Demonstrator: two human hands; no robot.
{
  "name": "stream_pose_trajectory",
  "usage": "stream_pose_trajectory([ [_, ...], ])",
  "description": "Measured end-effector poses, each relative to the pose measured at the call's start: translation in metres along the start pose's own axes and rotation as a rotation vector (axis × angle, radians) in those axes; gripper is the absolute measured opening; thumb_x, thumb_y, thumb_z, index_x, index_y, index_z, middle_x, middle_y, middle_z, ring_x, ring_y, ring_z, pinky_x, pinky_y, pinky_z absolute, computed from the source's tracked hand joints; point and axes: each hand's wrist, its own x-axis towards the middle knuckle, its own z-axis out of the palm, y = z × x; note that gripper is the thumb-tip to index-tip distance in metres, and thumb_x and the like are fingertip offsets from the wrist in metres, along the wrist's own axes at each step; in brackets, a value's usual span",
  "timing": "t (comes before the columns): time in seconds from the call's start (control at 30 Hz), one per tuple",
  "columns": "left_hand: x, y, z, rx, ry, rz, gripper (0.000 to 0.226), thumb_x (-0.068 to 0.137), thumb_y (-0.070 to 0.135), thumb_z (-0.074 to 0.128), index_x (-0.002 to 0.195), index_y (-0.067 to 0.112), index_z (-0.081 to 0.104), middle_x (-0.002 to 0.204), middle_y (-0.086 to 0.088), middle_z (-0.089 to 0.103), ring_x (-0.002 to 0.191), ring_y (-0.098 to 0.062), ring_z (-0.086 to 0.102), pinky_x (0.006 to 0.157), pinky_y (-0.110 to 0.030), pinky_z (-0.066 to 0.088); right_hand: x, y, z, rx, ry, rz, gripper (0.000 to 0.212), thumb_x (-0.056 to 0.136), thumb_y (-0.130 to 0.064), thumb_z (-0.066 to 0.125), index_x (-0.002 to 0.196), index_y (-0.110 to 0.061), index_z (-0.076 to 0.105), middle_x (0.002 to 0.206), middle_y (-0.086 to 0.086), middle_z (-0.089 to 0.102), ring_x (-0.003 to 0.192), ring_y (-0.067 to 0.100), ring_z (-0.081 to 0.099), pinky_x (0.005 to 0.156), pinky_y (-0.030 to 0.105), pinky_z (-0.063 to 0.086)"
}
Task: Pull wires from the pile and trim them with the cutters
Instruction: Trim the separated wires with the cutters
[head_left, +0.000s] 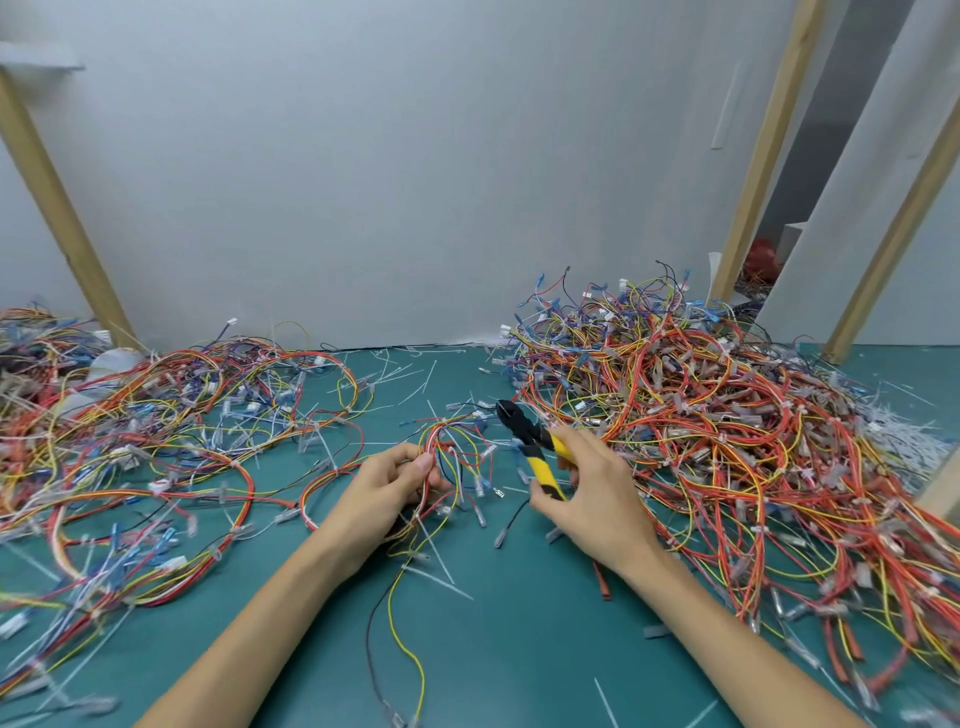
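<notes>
Both hands closed, left hand (387, 491) gripping wires (452, 457), right hand (587, 491) cutters (530, 447)

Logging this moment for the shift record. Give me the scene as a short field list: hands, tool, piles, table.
left hand: shut on a small wire bundle
right hand: holds the cutters, tips pointing toward the bundle
cutters: yellow-and-black handles, not on a wire yet
big pile: right, against the wall
spread wires: left
table: green, strewn with white cut ties
</notes>
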Motion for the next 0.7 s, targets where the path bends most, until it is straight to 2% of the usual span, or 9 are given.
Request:
stream_pose_trajectory([
  [0.07,0.001,-0.001,-0.001,-0.02,-0.002,-0.007,0.022,0.102,0.016,0.044,0.084,0.008,0.053,0.068,0.004,0.063,0.074,-0.017,0.061,0.078,-0.035,0.047,0.005,0.008,-0.007,-0.061,-0.001,0.01,0.051,0.072,-0.016,0.077,0.121,-0.022,0.063,0.087,-0.025,0.047,0.075,-0.014,0.048,0.073,0.007,0.035],
  [0.17,0.001,-0.001,-0.002,-0.023,0.003,-0.012,0.022,0.102,0.017,0.045,0.082,0.01,0.051,0.068,0.004,0.061,0.074,-0.018,0.058,0.072,-0.032,0.044,0.005,0.011,-0.01,-0.131,-0.027,0.046,0.057,0.068,-0.028,0.075,0.123,-0.028,0.061,0.085,-0.02,0.05,0.07,0.001,0.051,0.073,0.027,0.048],
  [0.23,0.0,-0.001,-0.001,-0.037,0.003,-0.017,0.021,0.102,0.017,0.045,0.083,0.01,0.051,0.067,0.004,0.06,0.074,-0.018,0.056,0.071,-0.03,0.044,0.003,0.008,-0.01,-0.183,-0.015,0.044,0.06,0.064,-0.042,0.067,0.122,-0.03,0.059,0.09,-0.02,0.053,0.078,0.005,0.052,0.072,0.025,0.046],
  [0.37,-0.001,0.001,-0.001,-0.049,0.001,-0.019,0.02,0.102,0.016,0.045,0.084,0.01,0.051,0.067,0.004,0.058,0.073,-0.017,0.056,0.072,-0.029,0.045,0.003,0.007,-0.008,-0.295,-0.052,-0.012,0.065,0.062,-0.051,0.058,0.123,-0.029,0.057,0.109,-0.01,0.055,0.102,0.014,0.049,0.088,0.03,0.043],
  [0.43,-0.001,0.003,0.0,-0.049,-0.001,-0.019,0.02,0.102,0.016,0.044,0.085,0.009,0.051,0.068,0.004,0.056,0.073,-0.016,0.057,0.075,-0.028,0.046,0.003,0.008,-0.007,-0.348,-0.088,-0.025,0.066,0.061,-0.052,0.059,0.123,-0.028,0.057,0.111,-0.009,0.052,0.104,0.015,0.047,0.089,0.029,0.039],
  [0.57,-0.003,0.005,0.003,-0.041,0.002,-0.011,0.021,0.104,0.013,0.04,0.084,0.008,0.048,0.068,0.002,0.05,0.068,-0.012,0.057,0.062,-0.018,0.049,0.001,0.009,-0.006,-0.41,-0.151,-0.052,0.067,0.061,-0.052,0.061,0.124,-0.028,0.056,0.112,-0.008,0.051,0.104,0.015,0.043,0.088,0.025,0.032],
  [0.7,-0.006,0.009,0.007,0.001,0.003,0.007,0.023,0.104,0.011,0.038,0.083,0.008,0.046,0.068,0.001,0.047,0.063,-0.011,0.053,0.058,-0.016,0.046,0.0,0.006,-0.006,-0.4,-0.143,-0.069,0.067,0.062,-0.052,0.06,0.124,-0.028,0.056,0.111,-0.007,0.051,0.103,0.016,0.045,0.086,0.024,0.031],
])
